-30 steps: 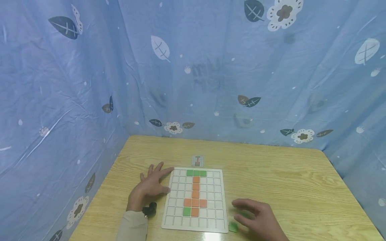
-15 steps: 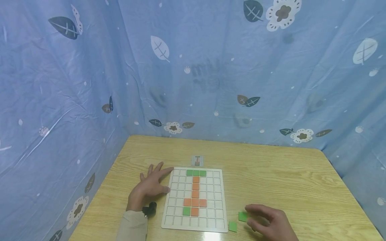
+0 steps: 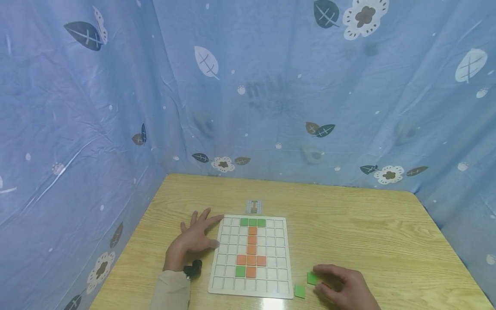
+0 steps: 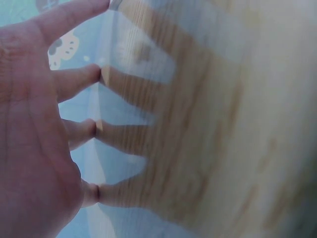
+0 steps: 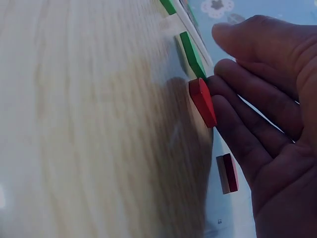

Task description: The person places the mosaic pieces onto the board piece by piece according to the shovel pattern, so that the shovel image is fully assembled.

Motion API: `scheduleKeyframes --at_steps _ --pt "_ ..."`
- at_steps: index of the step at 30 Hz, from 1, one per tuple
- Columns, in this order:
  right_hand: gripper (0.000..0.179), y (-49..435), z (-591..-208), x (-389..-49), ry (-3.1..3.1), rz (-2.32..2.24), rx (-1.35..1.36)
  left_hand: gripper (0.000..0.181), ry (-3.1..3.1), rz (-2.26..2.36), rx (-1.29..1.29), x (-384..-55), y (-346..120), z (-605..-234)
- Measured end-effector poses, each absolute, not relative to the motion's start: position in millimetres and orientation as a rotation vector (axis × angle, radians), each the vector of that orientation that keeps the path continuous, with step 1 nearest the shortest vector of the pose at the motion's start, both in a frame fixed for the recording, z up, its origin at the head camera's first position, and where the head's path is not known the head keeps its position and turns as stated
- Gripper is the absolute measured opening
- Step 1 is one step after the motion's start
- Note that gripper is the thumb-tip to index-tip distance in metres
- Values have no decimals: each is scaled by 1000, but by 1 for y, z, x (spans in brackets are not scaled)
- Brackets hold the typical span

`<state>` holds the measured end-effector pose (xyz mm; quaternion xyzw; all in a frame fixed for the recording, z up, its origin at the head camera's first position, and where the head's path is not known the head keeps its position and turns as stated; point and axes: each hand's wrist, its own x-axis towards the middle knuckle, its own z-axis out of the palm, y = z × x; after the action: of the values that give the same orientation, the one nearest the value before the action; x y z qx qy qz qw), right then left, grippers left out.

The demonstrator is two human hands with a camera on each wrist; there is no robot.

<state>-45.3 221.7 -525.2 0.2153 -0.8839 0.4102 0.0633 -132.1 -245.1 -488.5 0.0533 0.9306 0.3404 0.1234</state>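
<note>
A white square grid board lies on the table, bearing green tiles along its top row and an orange column with a crossbar. Another green tile sits in the lower part. My left hand is spread at the board's left side, index fingertip and thumb at its edge. My right hand hovers low beside a loose green tile, fingers loosely bent. Close to its fingertips a red piece shows in the right wrist view; whether they touch is unclear.
A second loose green tile lies by the board's lower right corner. Another red piece lies farther along the table in the right wrist view. Behind the board is a small pattern card. A blue curtain surrounds the table.
My right hand has shifted right, away from the board, uncovering the loose green tile beneath it, then eased slightly back left. The left hand and board stay put.
</note>
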Motion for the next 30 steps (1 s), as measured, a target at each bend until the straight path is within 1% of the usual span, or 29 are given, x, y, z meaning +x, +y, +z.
scheduleKeyframes --at_steps 8,19,25,30 --pt "35 219 -523 -46 -2711 1223 636 88 2706 1000 143 -132 -245 -490" --pt "40 216 -526 -46 -2662 1171 719 88 2719 993 139 -132 -245 -488" --pt "39 212 -525 -46 -2671 1132 679 87 2722 989 147 -132 -245 -488" --pt "43 210 -524 -44 -2662 1037 641 87 2725 987 150 -132 -245 -488"
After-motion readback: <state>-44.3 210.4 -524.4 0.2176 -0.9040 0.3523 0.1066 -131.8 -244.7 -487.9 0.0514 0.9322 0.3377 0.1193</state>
